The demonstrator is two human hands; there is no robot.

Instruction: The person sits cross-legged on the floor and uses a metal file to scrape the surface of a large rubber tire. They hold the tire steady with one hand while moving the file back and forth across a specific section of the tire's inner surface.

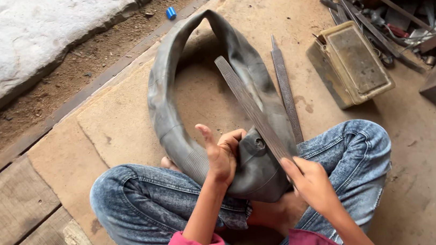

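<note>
A grey rubber inner tube (171,116) loops over a board in front of my crossed legs in blue jeans. My left hand (222,151) grips a folded part of the tube near my lap, thumb raised. My right hand (311,183) holds the handle end of a long flat metal file (251,108), whose blade lies across the folded rubber and points away from me.
A second file (285,91) lies on the board right of the tube. A worn rectangular metal box (352,62) sits further right, beside a pile of metal tools and scrap (405,5). A small blue cap (171,13) lies on the dirt ahead. Wooden planks (13,225) lie at left.
</note>
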